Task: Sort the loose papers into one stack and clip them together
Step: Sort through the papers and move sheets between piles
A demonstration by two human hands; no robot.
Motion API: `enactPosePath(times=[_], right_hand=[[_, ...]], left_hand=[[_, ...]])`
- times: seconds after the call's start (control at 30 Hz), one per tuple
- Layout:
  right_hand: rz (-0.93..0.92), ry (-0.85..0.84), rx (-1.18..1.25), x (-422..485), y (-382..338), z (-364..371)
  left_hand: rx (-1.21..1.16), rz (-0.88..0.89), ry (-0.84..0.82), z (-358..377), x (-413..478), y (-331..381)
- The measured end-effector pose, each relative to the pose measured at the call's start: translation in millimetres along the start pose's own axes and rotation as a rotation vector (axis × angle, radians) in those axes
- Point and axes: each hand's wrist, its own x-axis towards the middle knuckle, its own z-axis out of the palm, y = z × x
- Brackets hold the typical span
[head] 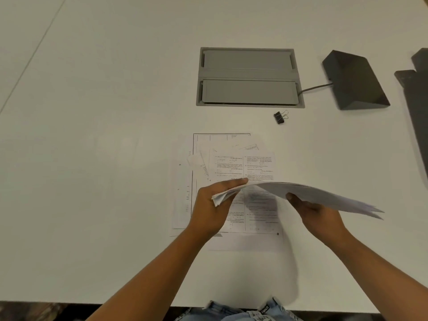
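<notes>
White printed sheets are held as a thin bundle (301, 193) above the table (92, 158), toward its near edge. The left hand (215, 205) is closed around the bundle's left end, the thumb laid on top and the sheet edges bunched and slightly crumpled in the grip. The right hand (319, 214) is cupped beneath the bundle with fingers half curled, supporting it from below; how firmly it is gripped cannot be told. More loose papers (234, 186) are spread on the table under both hands, overlapping at skewed angles. A black binder clip (280, 117) lies farther back, well apart from the papers, just in front of a grey cable hatch (249, 76).

The sheets are judged light, limp and slippery against one another, so the far right corners sag and fan apart. A hold along two opposite edges, with the bundle tapped square on the table, would suit; the clip would best be set on one squared edge.
</notes>
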Motion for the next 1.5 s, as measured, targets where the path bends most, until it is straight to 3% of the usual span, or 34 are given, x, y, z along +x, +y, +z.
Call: enactPosePath(times=[0.2,0.53,0.7,0.9,1.0,1.1,1.17,1.5], right_hand=[[-0.007,-0.073,0.056,4.8,5.3,10.0],[0.048,-0.117,0.252,15.6,-26.7,4.6],[0.116,-0.203,0.452,11.9,-44.7,2.4],[0.270,-0.275,0.570,9.1,-45.3,10.7],[0.302,-0.230,0.431,14.3,-29.3,15.4],[0.223,-0.101,0.063,18.1,-0.8,23.2],[0.264,-0.038,-0.156,18.9,19.0,31.0],[0.371,0.021,-0.772,26.1,39.2,65.8]], left_hand=[[0.042,-0.060,0.029,-0.6,10.3,-16.6],[-0.150,-0.149,0.093,-28.8,-1.4,7.4],[-0.288,-0.229,0.100,-42.5,-16.5,21.2],[-0.288,-0.277,0.210,-52.8,-26.6,20.9],[-0.291,-0.284,0.268,-68.4,-29.4,16.6],[-0.303,-0.292,0.305,-86.1,-33.4,8.3],[-0.306,-0.297,0.316,-97.1,-37.6,1.0],[-0.317,-0.327,0.359,-106.4,-50.4,-12.5]])
